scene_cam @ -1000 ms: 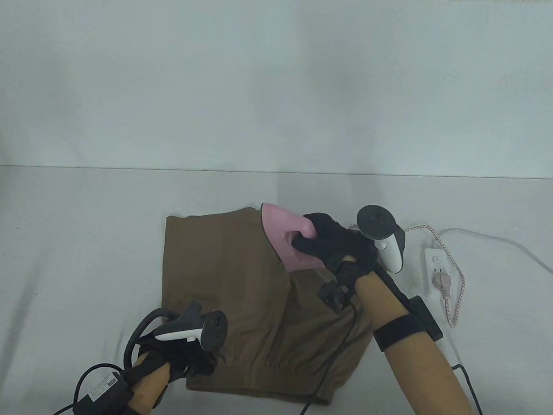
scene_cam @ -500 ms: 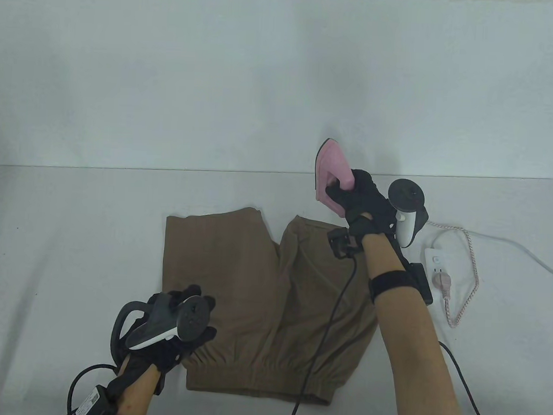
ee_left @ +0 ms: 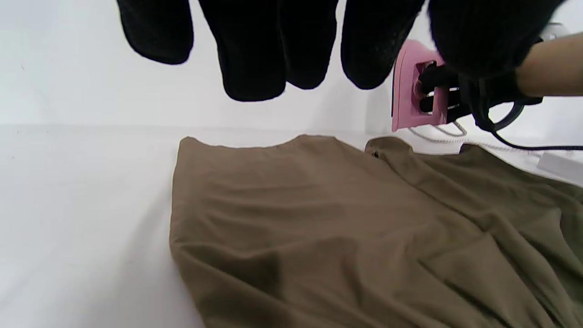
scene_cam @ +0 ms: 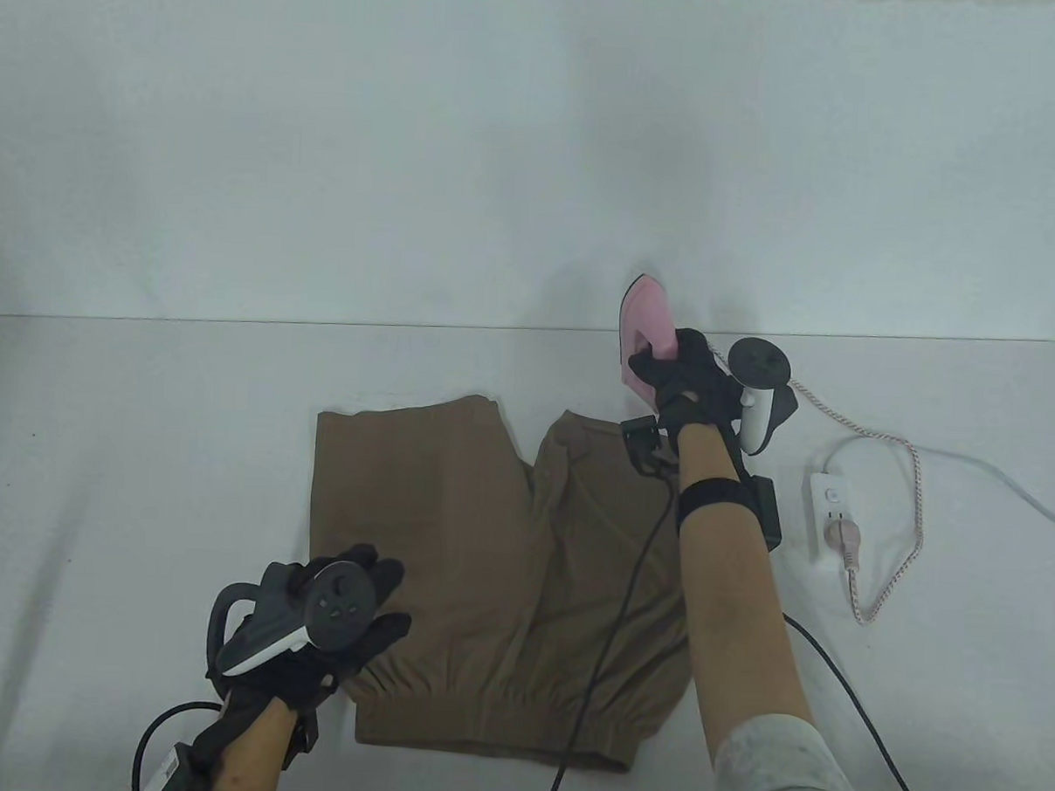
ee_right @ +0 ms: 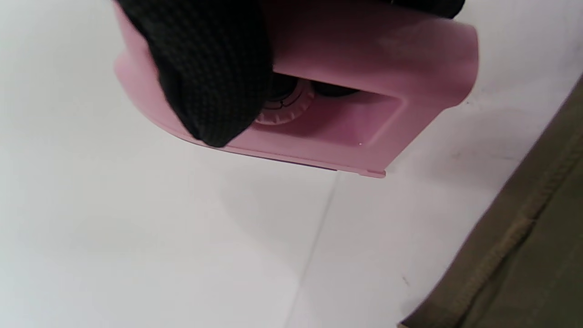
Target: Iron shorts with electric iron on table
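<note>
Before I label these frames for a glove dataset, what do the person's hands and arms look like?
Both the left hand and the right hand wear black knit gloves. Each back carries a tracker with a dark ring and a white-and-grey handle. Forearms are bare; a black strap bands the right wrist, black cables trail off, and a light sleeve shows at the elbow.

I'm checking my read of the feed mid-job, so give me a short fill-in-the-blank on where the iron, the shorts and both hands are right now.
1. The right hand grips the pink iron by its ____.
2. The iron is held off the brown shorts, past their far ____ corner.
3. The left hand hovers with fingers spread, holding ____.
4. The pink plug sits in the white ____.

Missing words: handle; right; nothing; power strip
</note>
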`<state>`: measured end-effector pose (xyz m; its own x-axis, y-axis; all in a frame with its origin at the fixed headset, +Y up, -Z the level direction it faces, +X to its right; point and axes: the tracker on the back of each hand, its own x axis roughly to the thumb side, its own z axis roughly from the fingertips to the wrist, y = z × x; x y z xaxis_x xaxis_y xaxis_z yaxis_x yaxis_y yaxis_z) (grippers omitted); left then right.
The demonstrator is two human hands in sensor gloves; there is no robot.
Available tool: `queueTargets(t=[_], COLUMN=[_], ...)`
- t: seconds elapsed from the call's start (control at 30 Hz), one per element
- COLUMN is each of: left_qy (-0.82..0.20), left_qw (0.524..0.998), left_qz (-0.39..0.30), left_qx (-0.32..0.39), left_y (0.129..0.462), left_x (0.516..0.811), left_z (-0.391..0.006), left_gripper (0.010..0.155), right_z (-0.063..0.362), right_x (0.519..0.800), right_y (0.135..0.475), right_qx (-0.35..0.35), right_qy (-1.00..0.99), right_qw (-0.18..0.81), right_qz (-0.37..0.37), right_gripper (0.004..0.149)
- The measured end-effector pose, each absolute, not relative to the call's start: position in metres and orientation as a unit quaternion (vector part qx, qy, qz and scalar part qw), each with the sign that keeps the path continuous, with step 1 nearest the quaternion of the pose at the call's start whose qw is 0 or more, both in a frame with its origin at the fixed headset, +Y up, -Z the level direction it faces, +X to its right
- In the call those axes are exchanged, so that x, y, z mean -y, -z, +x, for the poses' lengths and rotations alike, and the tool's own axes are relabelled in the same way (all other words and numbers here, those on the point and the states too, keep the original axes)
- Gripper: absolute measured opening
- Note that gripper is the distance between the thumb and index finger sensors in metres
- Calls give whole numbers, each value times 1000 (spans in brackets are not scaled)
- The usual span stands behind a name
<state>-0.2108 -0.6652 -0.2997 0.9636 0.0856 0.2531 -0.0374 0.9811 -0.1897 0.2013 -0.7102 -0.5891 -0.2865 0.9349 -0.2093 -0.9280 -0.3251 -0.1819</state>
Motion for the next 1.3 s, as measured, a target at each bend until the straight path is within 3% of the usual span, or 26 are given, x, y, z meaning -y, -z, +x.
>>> queueTargets(t=[0.27,0.43,0.77,1.07,1.3], left_qy=[-35,-32,-28,-29,-25], left_qw=[988,988,989,989,989], left_qz=[-51,-43,-44,-36,-33], left_qx=[138,144,139,141,142], left_y=[300,300,299,298,296], left_x=[666,666,665,665,665], left_z=[-208,-204,-204,-204,-204], left_gripper=[64,63,63,63,63], right_z=[205,209,208,204,200], right_x=[744,751,739,731,707], right_y=[596,597,592,585,575], right_qx=[-11,-16,-54,-97,-80], right_qy=[-768,-750,-806,-802,-816], right_qw=[621,632,535,523,513], right_qz=[-156,-192,-247,-271,-253], right_gripper=[50,50,50,66,77])
